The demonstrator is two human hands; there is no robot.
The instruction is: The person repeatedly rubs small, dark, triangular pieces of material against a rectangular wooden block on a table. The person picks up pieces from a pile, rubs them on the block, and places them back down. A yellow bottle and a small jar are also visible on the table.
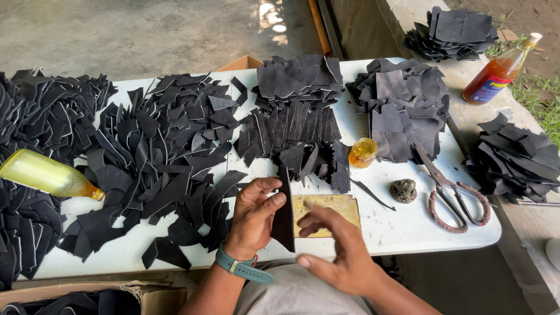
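The right hand (341, 248), nearest the camera, hovers with fingers loosely spread over a yellowish board (326, 214) at the near edge of the white surface (408, 227), gripping nothing. Just left, the left hand (256, 216) is clamped on a long black leather strip (284, 219) held upright against the board's left side. The step looks like positioning the strip; pressing it flat likely comes next. Farther out lie black offcut heaps (169, 151), a small amber jar (363, 153), a round stone (403, 191) and scissors (452, 195)

Scissors (454, 195), a small jar (363, 152), perhaps a stone (403, 190).
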